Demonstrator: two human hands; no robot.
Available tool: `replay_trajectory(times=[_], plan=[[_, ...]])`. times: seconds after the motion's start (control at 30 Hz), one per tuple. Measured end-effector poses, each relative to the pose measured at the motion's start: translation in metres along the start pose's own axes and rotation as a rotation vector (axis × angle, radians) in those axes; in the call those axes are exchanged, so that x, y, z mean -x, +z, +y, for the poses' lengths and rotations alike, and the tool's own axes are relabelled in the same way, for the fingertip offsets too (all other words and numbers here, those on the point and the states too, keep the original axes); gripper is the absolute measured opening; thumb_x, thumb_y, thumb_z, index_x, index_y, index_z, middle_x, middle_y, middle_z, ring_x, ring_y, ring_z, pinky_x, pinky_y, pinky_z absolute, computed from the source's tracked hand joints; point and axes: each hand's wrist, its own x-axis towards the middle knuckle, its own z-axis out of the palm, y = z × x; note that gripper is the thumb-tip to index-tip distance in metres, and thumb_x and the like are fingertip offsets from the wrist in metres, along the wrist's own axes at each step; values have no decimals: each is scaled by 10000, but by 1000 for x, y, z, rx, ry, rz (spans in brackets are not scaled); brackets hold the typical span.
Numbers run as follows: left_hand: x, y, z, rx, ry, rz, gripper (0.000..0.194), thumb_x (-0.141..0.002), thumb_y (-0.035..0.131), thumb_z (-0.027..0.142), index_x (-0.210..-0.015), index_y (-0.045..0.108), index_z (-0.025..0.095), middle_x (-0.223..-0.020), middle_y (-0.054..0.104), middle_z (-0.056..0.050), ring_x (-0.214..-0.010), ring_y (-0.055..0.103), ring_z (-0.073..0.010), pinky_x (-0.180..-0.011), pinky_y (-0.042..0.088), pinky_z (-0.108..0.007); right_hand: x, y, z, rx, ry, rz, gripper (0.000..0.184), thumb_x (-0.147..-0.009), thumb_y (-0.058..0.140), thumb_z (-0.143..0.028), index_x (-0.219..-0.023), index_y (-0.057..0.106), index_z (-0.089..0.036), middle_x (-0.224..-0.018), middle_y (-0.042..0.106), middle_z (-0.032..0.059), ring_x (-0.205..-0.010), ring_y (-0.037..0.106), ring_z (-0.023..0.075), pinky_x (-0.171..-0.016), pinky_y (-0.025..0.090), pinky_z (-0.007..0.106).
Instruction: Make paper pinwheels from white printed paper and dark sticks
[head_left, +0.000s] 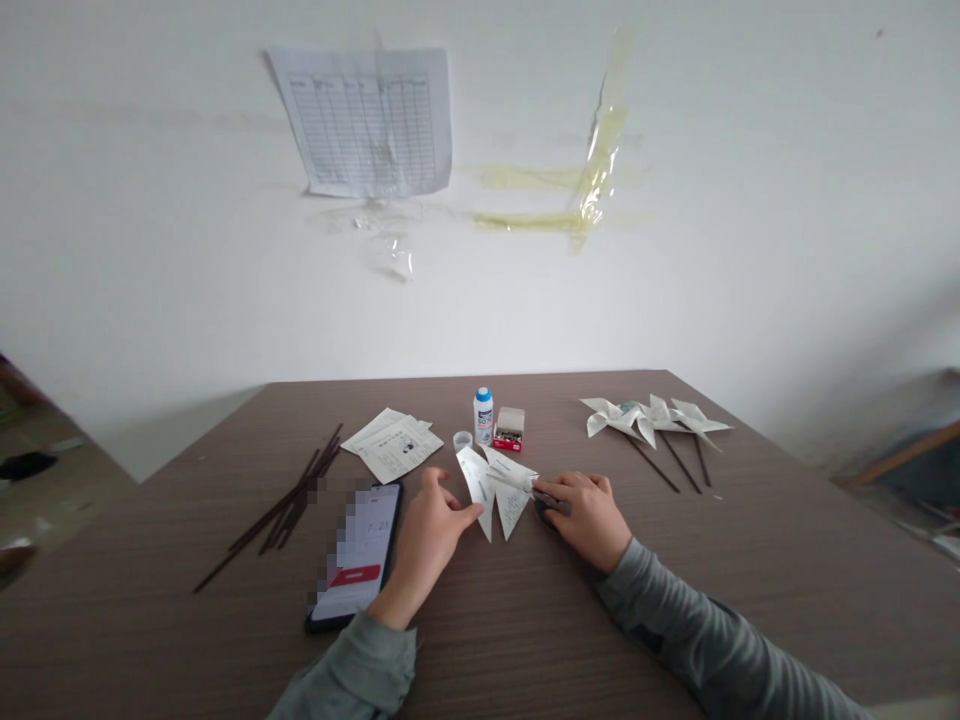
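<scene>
Between my hands lie folded white paper blades (487, 490), their points toward me. My right hand (581, 518) pinches their upper corner between thumb and fingers, and a dark object under the palm is partly hidden. My left hand (429, 535) rests on the table, its fingertip against the left blade's edge. Just left of that hand is a black smartphone (356, 555), its screen lit. A small blue-capped white bottle (484, 417), a small clear cup (463, 440) and a small red-and-white box (509, 430) stand beyond the paper.
On the brown wood-grain table (150, 540), several thin dark sticks (281, 515) lie left and printed papers (394, 445) lie behind them. Several paper pinwheels on dark sticks (645, 420) lie at back right. A printed grid sheet (364, 120) hangs on the white wall.
</scene>
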Motion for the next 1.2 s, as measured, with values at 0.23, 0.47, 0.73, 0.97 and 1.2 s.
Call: replay_trajectory(times=[0.23,0.47,0.73,0.97,1.2], plan=[[-5,2,-20,-69,269,146,918,-733,1064,167,-1592,761,277,-1458,855,-125,-1578,798,-487,-1365,637,-567,-1,-3,4,30,56,2,224,-943,848,-169,-1074,964,-307,-1030,992,67,-1032,934,365,-1269,562,629],[-16,-2,-51,-482,472,-2,883,-865,992,132,-1693,767,340,-1791,796,-149,-1748,725,-465,-1468,604,-678,-5,-2,10,151,52,-24,233,-967,870,-99,-976,976,-306,-1101,1014,50,-1100,933,329,-1328,532,596],[-7,-5,-37,-739,472,-248,605,-1090,859,165,-1674,873,325,-1907,766,-140,-1821,681,-461,-1516,572,-706,-11,-7,10,179,42,-100,290,-1002,867,-93,-1039,1034,-327,-1185,1032,72,-1203,948,352,-1355,526,609],[0,0,-37,-790,475,-316,460,-1168,835,194,-1588,952,341,-1797,850,-149,-1780,700,-499,-1496,558,-793,-28,-27,-7,229,80,-196,333,-1065,834,-108,-1190,1061,-318,-1307,1026,122,-1346,942,397,-1466,473,669],[-7,-2,-43,-766,596,-295,390,-1136,886,196,-1487,996,323,-1611,926,-152,-1612,803,-446,-1420,646,-716,-39,-14,-19,275,-59,-152,305,-1099,765,-120,-1173,1014,-281,-1281,1024,96,-1265,929,339,-1444,495,624]])
